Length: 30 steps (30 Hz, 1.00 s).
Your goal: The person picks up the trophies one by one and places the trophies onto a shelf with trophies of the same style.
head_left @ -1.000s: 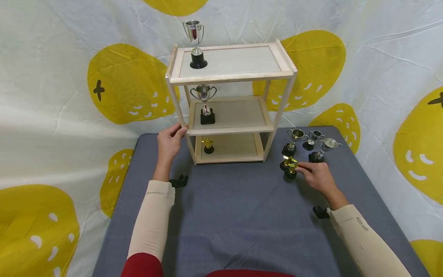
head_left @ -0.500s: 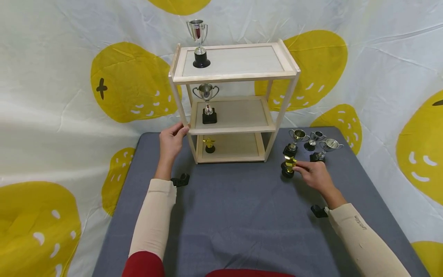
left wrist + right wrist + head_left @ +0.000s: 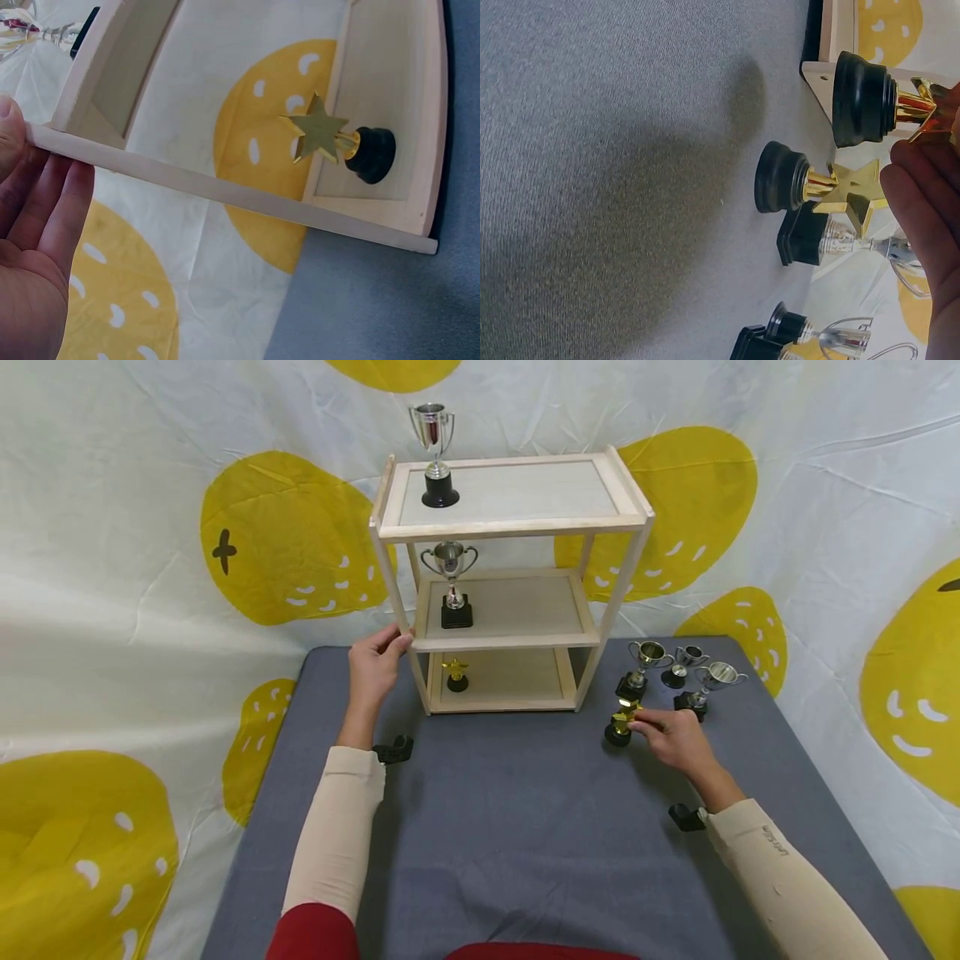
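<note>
the right hand pinched the held star trophy by its gold star, while the left hand gripped the front left upright of the wooden shelf between thumb and fingers, at about the height of the middle tier. the held star trophy was to the right of the shelf, its black base seemingly lifted off the tabletop. the likeliest mishap looked to be a knock: the second star trophy stood just beyond, so a small swing of the base could have tipped it into the gold-toned cup behind. the pinch seemed another weak point, since only the thin star was held and the base hung below; slack fingers could have let it twist or drop. a low path leftward might have caught the shelf's near right foot, and a tug from the left hand could have rocked the frame and toppled the tall silver cup. the three open tiers each bore one trophy toward the left: that tall cup on the top tier, a wide-handled silver cup on the middle one, and a third star trophy on the bottom tier. whether anything lay inside the cups could not be told.
</note>
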Each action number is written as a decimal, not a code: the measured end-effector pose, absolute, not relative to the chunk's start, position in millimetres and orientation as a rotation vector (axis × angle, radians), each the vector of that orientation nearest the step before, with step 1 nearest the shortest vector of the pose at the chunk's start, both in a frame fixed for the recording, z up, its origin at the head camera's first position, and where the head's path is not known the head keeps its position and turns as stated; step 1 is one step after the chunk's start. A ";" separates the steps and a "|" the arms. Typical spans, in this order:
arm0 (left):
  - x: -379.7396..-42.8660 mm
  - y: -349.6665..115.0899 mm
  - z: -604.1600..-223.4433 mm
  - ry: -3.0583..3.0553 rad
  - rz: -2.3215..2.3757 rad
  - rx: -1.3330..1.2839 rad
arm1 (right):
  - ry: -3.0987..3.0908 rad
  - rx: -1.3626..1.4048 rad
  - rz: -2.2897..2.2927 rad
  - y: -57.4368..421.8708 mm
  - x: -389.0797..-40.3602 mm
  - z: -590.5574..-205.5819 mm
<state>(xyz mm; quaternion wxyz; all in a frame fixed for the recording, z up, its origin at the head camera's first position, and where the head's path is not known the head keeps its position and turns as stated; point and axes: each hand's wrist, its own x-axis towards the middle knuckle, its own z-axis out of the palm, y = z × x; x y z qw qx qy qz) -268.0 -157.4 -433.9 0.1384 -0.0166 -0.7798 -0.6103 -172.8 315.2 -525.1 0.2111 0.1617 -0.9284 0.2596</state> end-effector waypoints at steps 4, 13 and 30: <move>-267.4 -158.2 -434.7 -2.266 -1.753 -0.038 | -2.587 0.460 0.724 313.0 -173.1 -526.4; -268.6 -157.8 -434.6 -2.265 -1.757 -0.043 | -2.558 0.481 0.718 308.3 -173.8 -526.7; -269.4 -157.1 -433.6 -2.251 -1.795 -0.039 | -2.544 0.527 0.738 294.9 -181.5 -523.5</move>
